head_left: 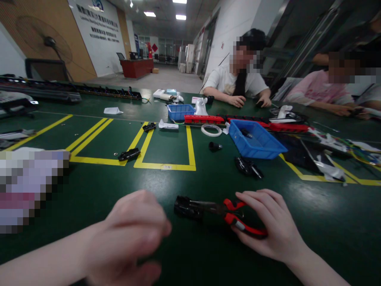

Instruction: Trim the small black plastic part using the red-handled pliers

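Observation:
My right hand (268,224) is wrapped round the red handles of a pair of long-nose pliers (235,216), which lie low over the table. Their jaws point left and reach a glossy black plastic part (187,207); whether they grip it I cannot tell. Left of that part, my left hand (131,234) hangs above the table, apart from it. Motion blurs its curled fingers, and I see nothing held in them. Beyond the pliers lie another black part (248,167) and a short black cylinder (214,146).
A blue bin (254,139) and a smaller blue bin (180,112) stand farther back beside a red strip (205,119). Black pieces (129,154) lie near yellow tape (166,167) on the green table. Two people (238,79) sit at the far right side.

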Tool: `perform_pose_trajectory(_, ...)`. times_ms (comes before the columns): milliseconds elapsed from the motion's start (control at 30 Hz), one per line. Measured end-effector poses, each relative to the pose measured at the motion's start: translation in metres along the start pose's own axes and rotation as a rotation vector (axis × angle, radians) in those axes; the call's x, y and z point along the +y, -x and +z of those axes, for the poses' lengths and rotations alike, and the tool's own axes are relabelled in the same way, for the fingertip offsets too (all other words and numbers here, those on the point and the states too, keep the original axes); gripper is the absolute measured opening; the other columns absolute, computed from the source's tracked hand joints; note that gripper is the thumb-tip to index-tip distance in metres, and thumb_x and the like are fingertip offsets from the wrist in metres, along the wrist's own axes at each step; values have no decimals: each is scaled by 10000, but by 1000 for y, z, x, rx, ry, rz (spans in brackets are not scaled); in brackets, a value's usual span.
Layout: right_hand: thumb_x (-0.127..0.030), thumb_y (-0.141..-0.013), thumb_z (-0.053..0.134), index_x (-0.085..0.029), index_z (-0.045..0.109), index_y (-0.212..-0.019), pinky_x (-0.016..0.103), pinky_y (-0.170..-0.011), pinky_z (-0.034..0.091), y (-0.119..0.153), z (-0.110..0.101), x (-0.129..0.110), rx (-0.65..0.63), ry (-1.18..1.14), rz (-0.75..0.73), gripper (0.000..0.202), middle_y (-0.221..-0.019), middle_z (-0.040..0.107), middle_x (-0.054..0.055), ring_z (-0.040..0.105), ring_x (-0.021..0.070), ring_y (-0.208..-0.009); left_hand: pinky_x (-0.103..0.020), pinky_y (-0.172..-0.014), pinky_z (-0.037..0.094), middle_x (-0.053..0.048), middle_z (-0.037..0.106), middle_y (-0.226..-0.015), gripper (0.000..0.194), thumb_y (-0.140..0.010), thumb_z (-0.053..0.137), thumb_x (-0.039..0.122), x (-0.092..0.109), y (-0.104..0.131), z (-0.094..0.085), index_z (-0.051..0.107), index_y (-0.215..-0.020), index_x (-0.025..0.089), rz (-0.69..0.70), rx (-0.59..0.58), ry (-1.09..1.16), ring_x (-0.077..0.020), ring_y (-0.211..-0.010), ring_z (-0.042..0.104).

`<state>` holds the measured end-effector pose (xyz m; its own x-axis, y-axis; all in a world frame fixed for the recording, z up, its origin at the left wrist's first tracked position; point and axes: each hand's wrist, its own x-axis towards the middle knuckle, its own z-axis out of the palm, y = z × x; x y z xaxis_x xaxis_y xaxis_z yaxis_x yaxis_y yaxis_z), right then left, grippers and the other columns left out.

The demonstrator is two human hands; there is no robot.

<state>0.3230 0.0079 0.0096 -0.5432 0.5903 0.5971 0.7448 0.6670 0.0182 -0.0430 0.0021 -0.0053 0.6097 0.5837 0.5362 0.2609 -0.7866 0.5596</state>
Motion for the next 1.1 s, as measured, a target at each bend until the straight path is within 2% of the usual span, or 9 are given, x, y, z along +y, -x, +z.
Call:
perform_pose_trajectory(33, -345, -774, 627, -171, 512, -1297, 462, -849, 450, 0, 0, 0, -3, -5, 7, 564, -1052, 662, 118, 626, 271, -921, -380, -807, 559, -49, 610, -1118, 390, -919, 547, 389, -3, -17, 2, 465, -1300, 366, 14, 11, 16, -211, -957, 604)
perform_pose_trajectory(100, -351, -780, 617, -178, 515, -1300, 471, -858, 447, 1, 1, 0, -3, -12, 23, 557, -1053, 662, 114, 626, 273, -927, -405, -866, 539, -96, 586, -1165, 445, -902, 545, 268, -5, -44, 8, 437, -1334, 263, -30, -38, 36, -236, -1037, 580)
perform_pose_trajectory(200, -361, -779, 613, -182, 518, -1302, 482, -882, 442, 1, 1, -2, -8, -25, 23, 560, -1062, 662, 115, 630, 275, -937, -424, -931, 511, -97, 549, -1253, 402, -888, 579, 256, -1, -62, 14, 485, -1278, 236, -172, -233, 26, -245, -1115, 546)
perform_pose_trajectory(300, -362, -783, 610, -188, 517, -1304, 478, -893, 439, 1, 2, -5, -32, -39, 13, 557, -1062, 666, 113, 634, 271, -939, -430, -953, 499, -93, 537, -1289, 411, -891, 605, 275, -2, -62, 15, 493, -1284, 239, -183, -311, 20, -246, -1147, 535)
perform_pose_trajectory(433, -339, -798, 611, -172, 517, -1294, 476, -913, 424, -1, 2, -8, -49, -38, -9, 531, -1060, 668, 118, 633, 262, -952, -411, -940, 503, -79, 552, -1264, 348, -911, 590, 237, -5, -61, 13, 527, -1253, 240, -178, -335, 3, -230, -1127, 544)
perform_pose_trajectory(667, -350, -781, 633, -172, 535, -1262, 481, -897, 425, -3, 3, -8, -43, -10, -11, 522, -1061, 666, 119, 627, 267, -943, -363, -899, 507, -55, 579, -1154, 202, -908, 590, 163, -5, -66, 8, 618, -1103, 206, -236, -317, 119, -193, -1053, 554)
perform_pose_trajectory(1100, -362, -826, 609, -160, 536, -1241, 471, -924, 400, -5, 4, -9, -87, -7, -34, 468, -1042, 675, 115, 639, 246, -923, -367, -932, 487, -62, 551, -1192, 162, -904, 609, 183, -8, -65, 7, 672, -1052, 202, -249, -344, 144, -204, -1096, 533)
